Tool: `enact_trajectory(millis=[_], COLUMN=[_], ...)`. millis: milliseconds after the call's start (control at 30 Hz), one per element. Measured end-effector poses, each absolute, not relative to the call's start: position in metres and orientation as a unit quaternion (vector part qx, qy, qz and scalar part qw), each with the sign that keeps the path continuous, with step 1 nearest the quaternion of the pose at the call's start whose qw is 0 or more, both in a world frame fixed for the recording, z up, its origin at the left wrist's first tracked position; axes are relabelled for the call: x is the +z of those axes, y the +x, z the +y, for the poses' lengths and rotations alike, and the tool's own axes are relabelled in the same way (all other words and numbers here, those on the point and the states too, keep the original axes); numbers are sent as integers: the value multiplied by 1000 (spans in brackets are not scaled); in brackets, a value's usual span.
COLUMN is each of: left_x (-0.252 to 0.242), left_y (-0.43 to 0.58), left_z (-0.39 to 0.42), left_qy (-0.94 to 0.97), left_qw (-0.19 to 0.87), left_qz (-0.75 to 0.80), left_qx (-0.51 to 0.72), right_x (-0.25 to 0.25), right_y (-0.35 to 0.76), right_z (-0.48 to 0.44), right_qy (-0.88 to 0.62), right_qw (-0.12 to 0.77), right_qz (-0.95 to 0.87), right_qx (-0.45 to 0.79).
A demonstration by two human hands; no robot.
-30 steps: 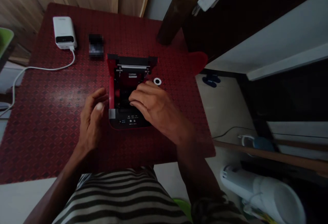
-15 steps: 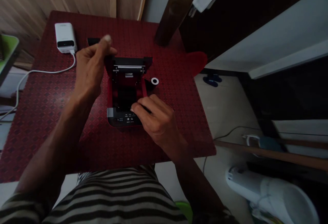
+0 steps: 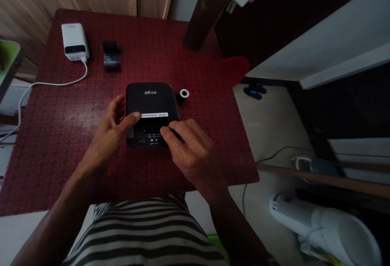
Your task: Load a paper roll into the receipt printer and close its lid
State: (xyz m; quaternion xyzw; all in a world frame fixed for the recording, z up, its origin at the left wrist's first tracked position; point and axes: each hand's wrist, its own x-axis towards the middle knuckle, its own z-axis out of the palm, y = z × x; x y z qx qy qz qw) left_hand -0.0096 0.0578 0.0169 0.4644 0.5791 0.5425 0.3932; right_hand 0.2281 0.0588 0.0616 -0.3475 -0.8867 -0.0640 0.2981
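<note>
A small black and red printer (image 3: 150, 95) rests on the table, its lid down and a white label strip near the lid's front edge. My left hand (image 3: 114, 124) grips the printer's left side, thumb on the lid by the strip and fingers around the side. Over the front right of the control panel, my right hand (image 3: 189, 142) has thumb and forefinger pinched together. What lies between those fingertips is hidden. Just right of the printer lies a small white paper roll (image 3: 184, 93) with a dark core, beside something black.
The red patterned table (image 3: 100, 180) also bears a white power bank (image 3: 74, 40) with a white cable, a blurred dark object (image 3: 111, 56) and a tall brown bottle (image 3: 207, 10). A red rounded seat (image 3: 236, 71) stands past the right edge. Slippers (image 3: 255, 91) lie on the floor.
The printer's lid has swung from raised to down. My left hand has come from the raised lid to its front left edge; my right hand stays pinched at the front.
</note>
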Motion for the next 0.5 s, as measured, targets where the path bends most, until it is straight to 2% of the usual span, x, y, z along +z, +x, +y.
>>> enact_trajectory(millis=[67,133,500], left_x=[26,32,34], left_y=[-3,1,8], left_z=[48,45,44], left_qy=[394,353,336], left_qw=[492,526,515], left_qz=[573,570,576], left_qx=[525,523,539], right_x=[62,62,65], right_y=[228,228,230], right_z=[59,60,65], right_qy=[-347,-353,-369], right_qw=[303,315,310], right_qz=[-885,-879,-875], right_qx=[-69,-59,40])
